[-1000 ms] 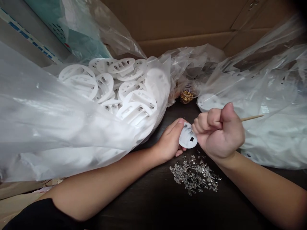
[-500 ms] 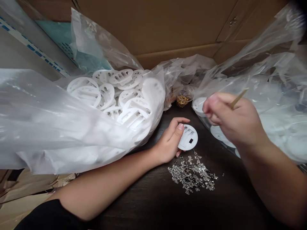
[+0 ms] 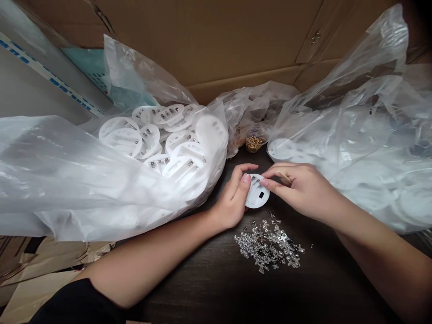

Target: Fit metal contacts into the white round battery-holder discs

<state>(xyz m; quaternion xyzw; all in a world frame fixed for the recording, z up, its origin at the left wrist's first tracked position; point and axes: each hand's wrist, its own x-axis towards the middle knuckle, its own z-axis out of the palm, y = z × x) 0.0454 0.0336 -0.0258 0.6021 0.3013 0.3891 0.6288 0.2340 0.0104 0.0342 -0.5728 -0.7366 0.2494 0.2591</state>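
Pinching hard near the middle of the dark bench (image 3: 189,288), the left hand (image 3: 230,200) has its grip closed on a white plastic disc (image 3: 259,200), thumb pressed against the disc's left side and fingers curling round behind it. Coming in from the other side, the right hand (image 3: 300,189) shows a half-closed grip, its fingertips (image 3: 265,182) touching the disc's upper edge and a thin wooden stick (image 3: 285,177) tucked between thumb and fingers. On the disc's face, small metal contacts and a black square hole are showing.

Just beside the hands, on the person's side, lies a loose pile of small silver metal parts (image 3: 268,245). Beyond the disc, a small clear jar (image 3: 254,143) is packed with gold-coloured pieces, right against crumpled plastic. To the left, a big clear plastic bag (image 3: 67,180) spills open around a heap of matching white discs (image 3: 121,139) with metal contacts. To the right, a second clear plastic bag (image 3: 354,135) holds more white discs (image 3: 280,149). Behind everything rises a brown cardboard box wall (image 3: 202,40).
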